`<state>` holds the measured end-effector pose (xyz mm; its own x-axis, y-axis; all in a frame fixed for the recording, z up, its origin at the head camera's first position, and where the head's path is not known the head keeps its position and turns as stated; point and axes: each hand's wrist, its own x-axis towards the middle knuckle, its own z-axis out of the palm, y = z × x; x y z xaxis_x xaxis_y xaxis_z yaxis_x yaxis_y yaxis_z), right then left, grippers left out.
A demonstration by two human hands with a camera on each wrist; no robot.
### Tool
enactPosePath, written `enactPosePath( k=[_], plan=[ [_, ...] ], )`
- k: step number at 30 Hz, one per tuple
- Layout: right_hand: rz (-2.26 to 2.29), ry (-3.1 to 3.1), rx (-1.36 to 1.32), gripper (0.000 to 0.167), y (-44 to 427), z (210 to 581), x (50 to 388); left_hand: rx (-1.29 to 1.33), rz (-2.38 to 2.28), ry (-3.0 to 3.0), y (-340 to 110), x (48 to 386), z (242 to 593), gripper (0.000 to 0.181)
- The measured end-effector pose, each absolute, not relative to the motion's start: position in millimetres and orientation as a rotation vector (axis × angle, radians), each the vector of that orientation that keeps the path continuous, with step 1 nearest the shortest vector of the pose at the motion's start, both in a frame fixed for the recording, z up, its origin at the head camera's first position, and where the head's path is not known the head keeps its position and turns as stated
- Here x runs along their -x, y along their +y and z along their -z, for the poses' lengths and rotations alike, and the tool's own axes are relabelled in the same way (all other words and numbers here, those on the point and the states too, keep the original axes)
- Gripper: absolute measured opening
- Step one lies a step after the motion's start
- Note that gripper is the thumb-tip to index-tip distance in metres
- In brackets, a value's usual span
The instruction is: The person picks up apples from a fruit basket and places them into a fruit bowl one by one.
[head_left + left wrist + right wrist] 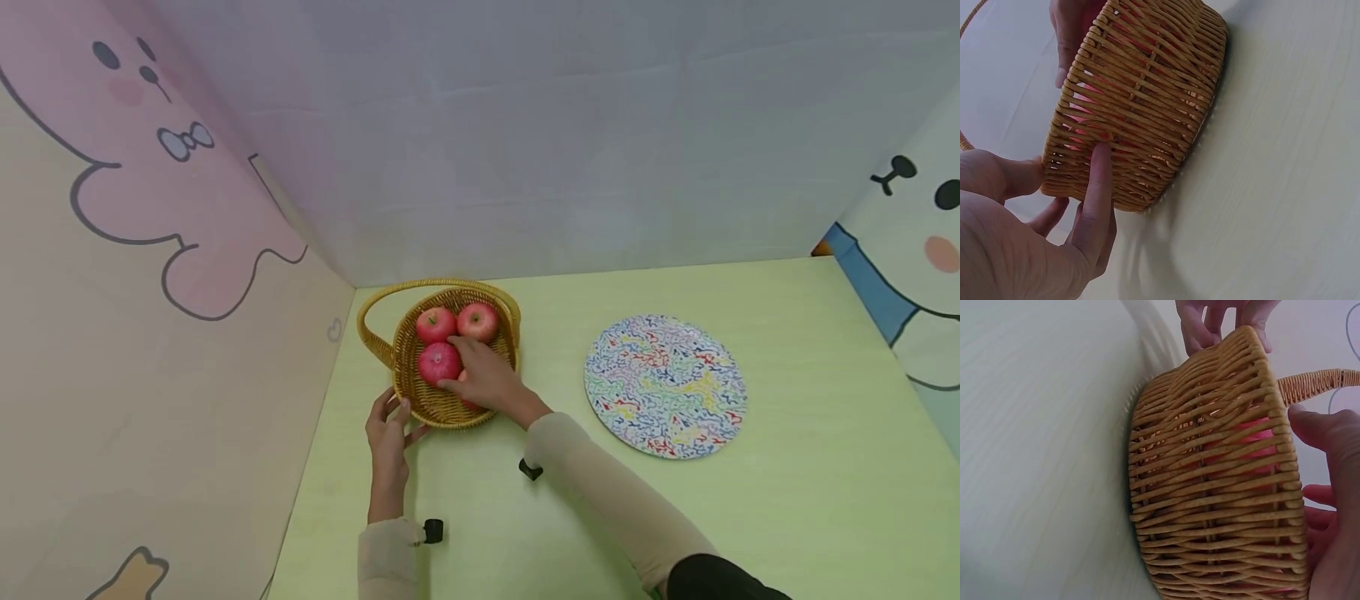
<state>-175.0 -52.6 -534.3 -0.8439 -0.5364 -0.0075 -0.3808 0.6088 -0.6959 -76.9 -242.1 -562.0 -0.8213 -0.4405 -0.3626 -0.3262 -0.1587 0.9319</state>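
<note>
A wicker basket [431,414] with a tall looped handle stands on the table and holds several round fruits. Two red apples, one left [437,325] and one right [477,322], lie at its far side. Nearer lies a darker pink round fruit [440,364]; its exact kind is unclear. My right hand [487,377] reaches over the rim, thumb and fingertips about this fruit's right side. Another red fruit [470,406] is mostly hidden beneath that hand. My left hand [387,442] holds the basket's near left edge, thumb at the rim and fingers against the woven wall [1138,94].
To the right of the basket, a round board [666,386] with multicoloured squiggles lies flat on the pale green table [810,400]. A grey-lilac backdrop [525,167] rises behind. On the left stands a wall panel [150,400] with cartoon drawings.
</note>
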Motion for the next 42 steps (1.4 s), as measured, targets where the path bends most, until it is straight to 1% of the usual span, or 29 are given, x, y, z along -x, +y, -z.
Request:
enactPosePath(
  k=[16, 23, 30, 42],
  plan=[
    [0.9, 2.699, 0.761, 0.083, -71.2, 537.2, 180.2, -0.881, 2.125, -1.998, -245.3, 80.2, 562.2, 0.045],
    [0.796, 2.737, 0.74, 0.085, -75.2, 538.9, 183.9, -0.884, 2.131, -2.009, -245.7, 81.3, 561.3, 0.046],
    [0.719, 2.754, 0.757, 0.084, -78.1, 538.8, 185.6, -0.879, 2.145, -2.003, -246.5, 81.2, 561.9, 0.046],
    [0.762, 2.745, 0.784, 0.083, -78.1, 539.7, 186.2, -0.881, 2.147, -1.999, -246.9, 80.4, 561.7, 0.046]
  ],
)
